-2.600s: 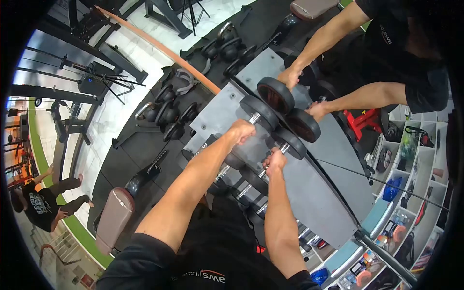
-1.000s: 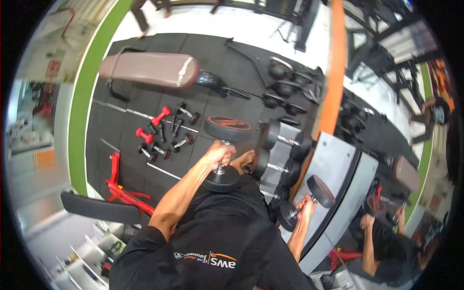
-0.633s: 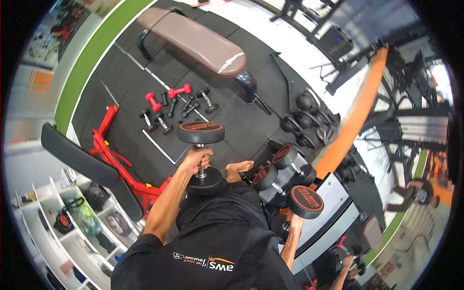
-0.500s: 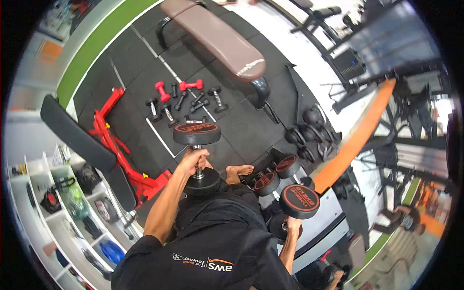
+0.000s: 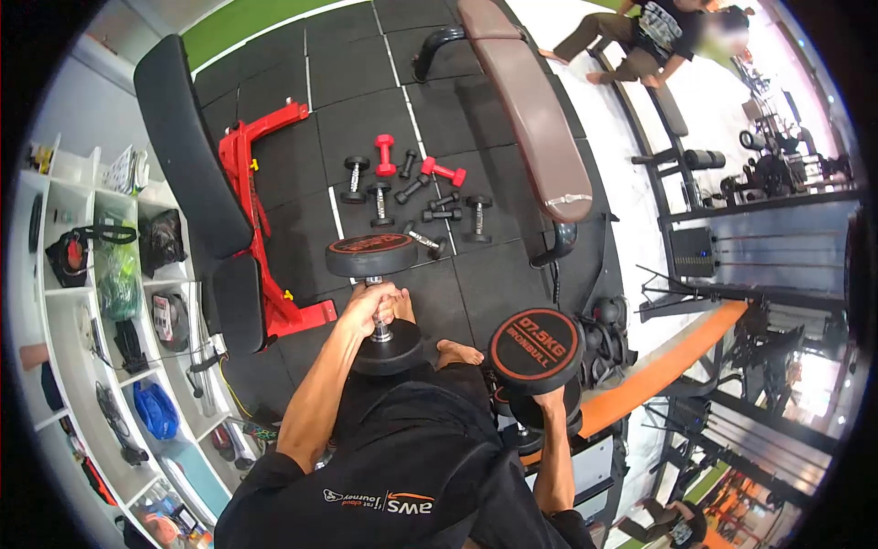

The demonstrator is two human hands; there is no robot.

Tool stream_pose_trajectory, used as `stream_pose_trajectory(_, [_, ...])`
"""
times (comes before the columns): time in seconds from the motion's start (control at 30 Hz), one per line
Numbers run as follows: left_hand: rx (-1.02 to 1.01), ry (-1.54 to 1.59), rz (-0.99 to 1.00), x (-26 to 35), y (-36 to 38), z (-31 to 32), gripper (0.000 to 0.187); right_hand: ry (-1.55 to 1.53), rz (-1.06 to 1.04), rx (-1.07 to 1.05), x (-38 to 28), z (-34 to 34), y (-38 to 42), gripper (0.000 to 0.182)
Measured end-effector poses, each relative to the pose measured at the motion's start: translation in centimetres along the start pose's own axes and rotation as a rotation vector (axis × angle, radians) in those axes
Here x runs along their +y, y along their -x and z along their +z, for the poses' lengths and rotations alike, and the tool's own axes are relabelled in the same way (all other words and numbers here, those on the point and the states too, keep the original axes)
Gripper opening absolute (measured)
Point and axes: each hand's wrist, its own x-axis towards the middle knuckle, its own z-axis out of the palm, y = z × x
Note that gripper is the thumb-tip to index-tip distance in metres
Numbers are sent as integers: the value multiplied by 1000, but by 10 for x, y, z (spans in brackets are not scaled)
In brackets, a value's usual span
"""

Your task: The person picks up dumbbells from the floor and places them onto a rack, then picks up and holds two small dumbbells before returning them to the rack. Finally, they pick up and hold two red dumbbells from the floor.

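Observation:
My left hand is wrapped round the chrome handle of a black dumbbell with orange lettering on its end. This dumbbell stands roughly upright in front of my body. At the right, my right hand grips a second dumbbell marked 07.5KG IRONBULL, whose upper head faces the camera and hides most of the handle and fingers. Behind and below it, part of another black dumbbell shows. My bare feet are on the dark floor ahead.
Several small black and red dumbbells lie on the floor mats ahead. A brown bench is beyond them, and a red-framed black bench stands left. White shelves line the left side. A person sits at the upper right.
The view has turned right. My right hand has lifted its dumbbell up from the rack and nearer to my body. My left hand keeps its dumbbell in nearly the same pose.

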Motion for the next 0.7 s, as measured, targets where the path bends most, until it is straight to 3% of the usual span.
stream_pose_trajectory(0.2, [31,112,33,26,2,-35,30,-150,-91,-102,-98,5,-90,44])
stream_pose_trajectory(0.33, [58,189,32,24,1,-47,32,-100,-213,-148,-128,10,-127,42])
stream_pose_trajectory(0.47, [89,272,25,33,1,-45,35,-101,-321,-147,-133,18,-159,40])
stream_pose_trajectory(0.6, [111,312,63,35,-7,-40,34,-232,-170,-320,-148,8,-189,41])
stream_pose_trajectory(0.7, [159,301,47,40,-7,-30,33,-154,-263,-330,-130,17,-203,40])
